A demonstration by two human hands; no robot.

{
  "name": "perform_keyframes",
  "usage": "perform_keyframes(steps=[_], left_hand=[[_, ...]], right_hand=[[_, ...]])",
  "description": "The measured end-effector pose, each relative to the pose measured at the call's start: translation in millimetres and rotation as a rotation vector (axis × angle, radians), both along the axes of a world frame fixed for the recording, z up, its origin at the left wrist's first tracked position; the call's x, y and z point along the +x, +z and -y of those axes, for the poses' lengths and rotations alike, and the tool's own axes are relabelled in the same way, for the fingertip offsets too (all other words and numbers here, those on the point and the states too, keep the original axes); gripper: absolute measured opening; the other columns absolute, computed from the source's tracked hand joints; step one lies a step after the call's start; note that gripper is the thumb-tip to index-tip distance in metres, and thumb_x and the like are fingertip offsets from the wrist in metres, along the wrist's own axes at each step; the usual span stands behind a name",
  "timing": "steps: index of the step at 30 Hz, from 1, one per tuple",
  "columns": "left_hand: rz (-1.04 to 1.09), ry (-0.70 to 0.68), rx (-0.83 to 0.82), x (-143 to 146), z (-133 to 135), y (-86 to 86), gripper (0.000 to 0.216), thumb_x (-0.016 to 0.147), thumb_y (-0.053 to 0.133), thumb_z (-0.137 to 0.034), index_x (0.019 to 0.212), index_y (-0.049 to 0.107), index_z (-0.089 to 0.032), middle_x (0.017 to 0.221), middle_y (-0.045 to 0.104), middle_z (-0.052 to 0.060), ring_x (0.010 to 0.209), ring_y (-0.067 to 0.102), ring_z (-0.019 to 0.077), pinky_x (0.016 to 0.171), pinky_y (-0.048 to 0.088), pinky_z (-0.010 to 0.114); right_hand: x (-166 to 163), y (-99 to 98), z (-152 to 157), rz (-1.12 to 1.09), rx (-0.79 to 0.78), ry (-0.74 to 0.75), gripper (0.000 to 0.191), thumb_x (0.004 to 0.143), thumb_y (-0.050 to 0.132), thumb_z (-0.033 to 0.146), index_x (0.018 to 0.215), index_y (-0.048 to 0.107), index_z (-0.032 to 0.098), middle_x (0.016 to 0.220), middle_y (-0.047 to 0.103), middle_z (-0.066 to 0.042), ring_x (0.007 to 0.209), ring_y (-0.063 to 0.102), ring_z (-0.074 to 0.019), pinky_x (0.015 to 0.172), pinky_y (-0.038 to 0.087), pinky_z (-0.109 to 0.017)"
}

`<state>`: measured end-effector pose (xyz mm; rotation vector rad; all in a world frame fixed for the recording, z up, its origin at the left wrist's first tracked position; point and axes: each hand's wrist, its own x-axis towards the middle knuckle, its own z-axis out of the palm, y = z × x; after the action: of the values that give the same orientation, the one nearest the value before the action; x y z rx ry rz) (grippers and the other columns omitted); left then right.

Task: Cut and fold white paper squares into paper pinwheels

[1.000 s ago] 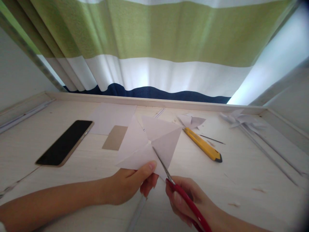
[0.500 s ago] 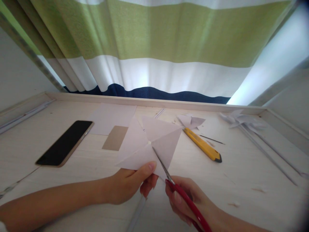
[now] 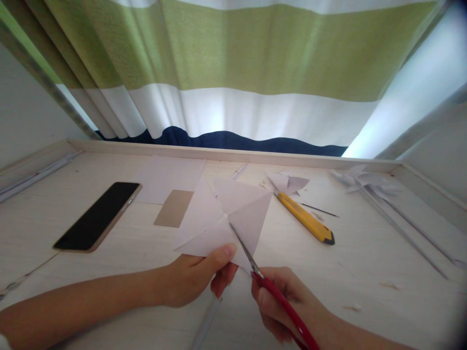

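My left hand [image 3: 199, 279] pinches the near corner of a white creased paper square [image 3: 226, 214], held just above the table with its thumb on top. My right hand [image 3: 288, 304] grips red-handled scissors [image 3: 272, 294]. Their thin metal blades [image 3: 242, 248] lie in a diagonal slit in the paper and reach toward its middle. The blades look nearly closed together. Both forearms come in from the bottom edge.
A black phone [image 3: 98, 215] lies at the left. A white sheet [image 3: 168, 177] and a brown card [image 3: 174, 208] lie behind the paper. A yellow utility knife [image 3: 305, 222] and paper scraps [image 3: 290, 183] sit to the right, more folded paper [image 3: 359, 178] at the far right. A striped curtain [image 3: 233, 73] hangs behind.
The paper and both hands have shifted very slightly; the scissors stay in the same slit in the paper.
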<state>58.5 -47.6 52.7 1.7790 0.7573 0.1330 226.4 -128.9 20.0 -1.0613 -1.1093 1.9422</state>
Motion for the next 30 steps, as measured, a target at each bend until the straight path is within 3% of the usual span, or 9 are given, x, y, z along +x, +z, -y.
perform_keyframes(steps=[14, 20, 25, 27, 30], left_hand=[[0.013, 0.047, -0.090, 1.2, 0.8, -0.6, 0.048, 0.084, 0.020, -0.042, 0.048, 0.040, -0.018, 0.048, 0.042, -0.002, 0.052, 0.046, 0.0109, 0.061, 0.040, 0.020], [0.061, 0.057, -0.115, 1.3, 2.0, -4.5, 0.047, 0.082, 0.023, -0.047, 0.048, 0.039, -0.018, 0.048, 0.041, -0.002, 0.053, 0.045, 0.0115, 0.059, 0.040, 0.021], [0.127, 0.040, -0.008, -0.1, -0.4, -1.9, 0.048, 0.078, 0.022, -0.054, 0.050, 0.038, -0.018, 0.052, 0.042, -0.001, 0.055, 0.045, 0.0124, 0.064, 0.041, 0.023], [0.155, 0.109, 0.051, -1.5, -1.4, -2.1, 0.050, 0.076, 0.023, -0.058, 0.050, 0.040, -0.018, 0.054, 0.045, 0.001, 0.057, 0.046, 0.0139, 0.067, 0.041, 0.026], [0.194, 0.338, 0.039, -2.7, -1.4, -5.1, 0.045, 0.075, 0.033, -0.055, 0.054, 0.047, -0.018, 0.063, 0.056, 0.004, 0.072, 0.053, 0.0191, 0.073, 0.043, 0.030]], right_hand=[[-3.3, 5.5, -2.3, 0.080, -0.062, 0.026, 0.051, 0.062, 0.048, 0.067, 0.059, 0.038, 0.018, 0.034, 0.031, 0.010, 0.028, 0.027, -0.0016, 0.027, 0.019, -0.012], [-4.3, 3.3, -1.4, 0.072, -0.010, 0.033, 0.051, 0.063, 0.048, 0.067, 0.064, 0.041, 0.017, 0.035, 0.034, 0.010, 0.028, 0.029, -0.0010, 0.027, 0.020, -0.011], [-3.5, 1.7, -0.3, 0.117, -0.054, 0.003, 0.049, 0.063, 0.050, 0.065, 0.061, 0.040, 0.017, 0.035, 0.031, 0.011, 0.028, 0.028, -0.0005, 0.027, 0.020, -0.010], [-3.7, 1.0, -0.8, 0.179, -0.060, -0.018, 0.047, 0.064, 0.052, 0.062, 0.058, 0.039, 0.017, 0.034, 0.030, 0.011, 0.028, 0.027, -0.0007, 0.027, 0.019, -0.011], [-3.9, -0.8, -3.2, 0.252, -0.064, -0.037, 0.040, 0.069, 0.054, 0.053, 0.057, 0.038, 0.018, 0.034, 0.030, 0.012, 0.027, 0.027, -0.0009, 0.027, 0.019, -0.012]])
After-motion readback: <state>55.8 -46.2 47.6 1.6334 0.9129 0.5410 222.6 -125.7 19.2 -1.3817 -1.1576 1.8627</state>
